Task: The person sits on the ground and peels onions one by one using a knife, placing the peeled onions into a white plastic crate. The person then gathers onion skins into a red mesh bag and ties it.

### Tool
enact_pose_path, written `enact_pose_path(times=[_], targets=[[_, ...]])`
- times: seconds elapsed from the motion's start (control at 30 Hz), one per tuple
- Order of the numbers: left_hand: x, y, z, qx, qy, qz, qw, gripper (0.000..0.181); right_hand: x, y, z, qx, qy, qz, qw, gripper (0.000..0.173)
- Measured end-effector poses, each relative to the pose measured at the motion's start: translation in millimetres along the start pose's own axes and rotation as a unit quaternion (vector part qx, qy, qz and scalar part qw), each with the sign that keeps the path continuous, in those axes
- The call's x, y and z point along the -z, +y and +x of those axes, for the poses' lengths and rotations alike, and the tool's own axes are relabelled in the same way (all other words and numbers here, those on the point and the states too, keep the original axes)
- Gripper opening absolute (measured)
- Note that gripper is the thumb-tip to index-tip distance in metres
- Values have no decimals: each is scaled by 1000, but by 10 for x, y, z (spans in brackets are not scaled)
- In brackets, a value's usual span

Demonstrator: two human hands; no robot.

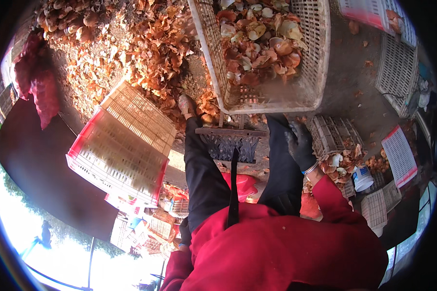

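My right hand, in a dark glove, hangs beside my right leg, close to a small brown plastic crate; nothing shows in it. My left hand, gloved too, is low by my left thigh and mostly hidden. Ahead of my feet stands a large white plastic crate holding onion skins and peeled layers. Between my legs is a low stool with a woven black seat, and a dark strap hangs in front of it.
Stacked crates with red rims stand at the left. Onion skins cover the ground ahead, near a heap of onions and a red mesh bag. At the right are a white bucket and more crates.
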State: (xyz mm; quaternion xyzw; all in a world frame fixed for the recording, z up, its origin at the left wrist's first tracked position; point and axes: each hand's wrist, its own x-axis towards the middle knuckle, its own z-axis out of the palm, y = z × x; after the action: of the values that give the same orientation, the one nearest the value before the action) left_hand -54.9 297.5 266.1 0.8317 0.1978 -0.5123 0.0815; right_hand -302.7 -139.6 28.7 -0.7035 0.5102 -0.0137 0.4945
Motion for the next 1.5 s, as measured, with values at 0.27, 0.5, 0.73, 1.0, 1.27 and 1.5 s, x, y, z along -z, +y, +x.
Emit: enact_pose_path(times=[0.27,0.5,0.73,1.0,1.27,1.5], targets=[[-269,1860,1419,-268,137,-53,952,31,-1600,-230,149,74,-302,-204,928,69],[-1319,2233,3766,-128,-149,-160,968,30,-2289,175,34,50,-479,-295,825,52],[-2361,649,5072,-214,-177,-23,960,51,-2232,173,-328,-46,-543,-233,805,31],[-2852,1047,4900,81,33,-402,911,22,-2373,307,-744,-87,-515,-142,841,22],[-2476,1261,4538,109,-83,-470,872,36,-2581,708,-1337,-67,-635,-201,743,17],[-2535,1166,4140,47,-233,-476,847,47,-2747,1421,-1092,-190,-589,-143,772,39]])
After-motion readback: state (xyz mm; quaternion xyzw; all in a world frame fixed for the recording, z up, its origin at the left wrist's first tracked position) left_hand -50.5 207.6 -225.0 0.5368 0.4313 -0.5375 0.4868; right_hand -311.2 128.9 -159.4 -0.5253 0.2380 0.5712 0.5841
